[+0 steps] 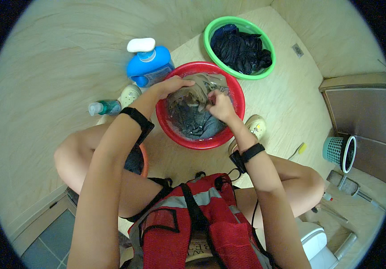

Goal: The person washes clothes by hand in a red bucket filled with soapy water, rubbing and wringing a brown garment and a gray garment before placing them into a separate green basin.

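Observation:
In front of me a red basin (240, 96) holds soapy water and wet laundry. Bunched at its far side is a beige garment (197, 92); dark grey cloth (193, 121) lies soaked nearer to me. My left hand (175, 86) reaches over the left rim and grips the beige garment, its thumb on top and the other fingers mostly hidden. On the right, my right hand (221, 106) is closed in a fist on the same garment, with cloth bunched by its fingers.
A green tub (208, 41) with dark clothes stands behind to the right. Left of the basin are a blue detergent jug (150, 65), a white brush-like block (141, 45) on it, and a green bottle (109, 107). A yellow-headed brush (301, 148) and teal basket (333, 149) sit right.

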The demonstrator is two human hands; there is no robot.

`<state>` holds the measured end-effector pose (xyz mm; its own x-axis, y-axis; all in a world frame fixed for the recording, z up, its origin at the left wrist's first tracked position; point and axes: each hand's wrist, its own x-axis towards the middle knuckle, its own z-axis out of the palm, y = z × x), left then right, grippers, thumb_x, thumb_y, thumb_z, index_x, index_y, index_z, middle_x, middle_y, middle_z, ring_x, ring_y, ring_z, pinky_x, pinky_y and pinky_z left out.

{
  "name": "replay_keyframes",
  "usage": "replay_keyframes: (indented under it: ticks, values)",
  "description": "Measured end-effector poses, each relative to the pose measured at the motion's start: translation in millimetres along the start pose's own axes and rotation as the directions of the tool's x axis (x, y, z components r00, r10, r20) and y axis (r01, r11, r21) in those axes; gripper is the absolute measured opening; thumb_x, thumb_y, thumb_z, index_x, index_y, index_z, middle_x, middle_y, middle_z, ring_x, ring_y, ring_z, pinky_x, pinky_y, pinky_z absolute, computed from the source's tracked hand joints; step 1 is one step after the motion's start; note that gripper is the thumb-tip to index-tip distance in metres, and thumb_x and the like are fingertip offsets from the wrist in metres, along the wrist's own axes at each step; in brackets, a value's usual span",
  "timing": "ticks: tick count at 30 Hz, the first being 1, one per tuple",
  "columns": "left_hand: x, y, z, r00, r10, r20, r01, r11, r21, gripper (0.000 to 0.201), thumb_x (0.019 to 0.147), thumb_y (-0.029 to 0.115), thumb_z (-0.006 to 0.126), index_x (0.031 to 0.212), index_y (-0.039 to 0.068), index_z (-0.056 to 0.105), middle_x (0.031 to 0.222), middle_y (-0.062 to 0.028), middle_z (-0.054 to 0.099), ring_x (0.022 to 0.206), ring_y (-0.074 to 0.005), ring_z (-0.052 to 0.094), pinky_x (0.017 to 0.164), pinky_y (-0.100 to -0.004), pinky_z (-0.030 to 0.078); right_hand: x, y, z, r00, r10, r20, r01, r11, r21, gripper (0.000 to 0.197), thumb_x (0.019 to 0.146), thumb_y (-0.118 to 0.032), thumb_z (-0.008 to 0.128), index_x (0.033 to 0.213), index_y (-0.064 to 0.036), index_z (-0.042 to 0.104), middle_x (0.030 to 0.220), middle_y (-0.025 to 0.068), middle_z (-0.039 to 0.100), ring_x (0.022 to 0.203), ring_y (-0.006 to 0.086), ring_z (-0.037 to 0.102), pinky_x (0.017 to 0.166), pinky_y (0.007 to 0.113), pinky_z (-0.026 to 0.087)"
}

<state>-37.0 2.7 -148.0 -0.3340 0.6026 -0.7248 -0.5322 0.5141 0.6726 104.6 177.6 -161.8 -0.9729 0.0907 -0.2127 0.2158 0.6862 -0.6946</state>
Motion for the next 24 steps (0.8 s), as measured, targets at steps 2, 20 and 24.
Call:
replay_keyframes:
  ticks: [2, 20, 24]
  values:
    - [-25.8, 11.3, 12.8, 0.999, 0.042, 0.022, -0.041, 0.999, -0.028, 0.037, 0.083, 0.032, 0.060, 0.102, 0.001, 0.062, 0.097, -0.0100, 0.065, 0.082, -0.0174, 0.062, 0.074, -0.0295, 0.048, -15.3, -10.4, 6.4, 0.993, -0.092, -0.071, 0.097, 0.993, 0.071, 0.043, 0.066, -0.014, 0.068, 0.105, 0.0005, 0.054, 0.097, 0.0247, 0.060, 0.092, 0.0374, 0.058, 0.079, 0.043, 0.047]
    - [-112.2, 46.6, 46.9, 0.864, 0.431, -0.261, 0.063, 0.421, 0.905, 0.049, 0.072, 0.037, 0.056, 0.101, -0.003, 0.061, 0.102, -0.0271, 0.059, 0.099, -0.0344, 0.057, 0.084, -0.0390, 0.046, -47.4, -77.9, -136.9, 0.987, 0.058, -0.148, 0.062, 0.718, 0.693, 0.018, 0.082, -0.004, 0.048, 0.091, 0.0011, 0.062, 0.079, 0.0039, 0.062, 0.072, 0.0119, 0.056, 0.067, 0.026, 0.044]
    - [-140.4, 70.2, 58.6, 0.778, 0.591, -0.211, 0.049, 0.278, 0.959, 0.028, 0.073, 0.018, 0.055, 0.084, -0.006, 0.062, 0.092, -0.0292, 0.059, 0.090, -0.0390, 0.059, 0.078, -0.0442, 0.047, -45.5, -81.9, -154.1, 0.985, 0.054, -0.166, 0.070, 0.746, 0.662, 0.014, 0.082, -0.006, 0.050, 0.087, -0.0005, 0.062, 0.075, 0.0017, 0.060, 0.067, 0.0101, 0.054, 0.063, 0.025, 0.043]
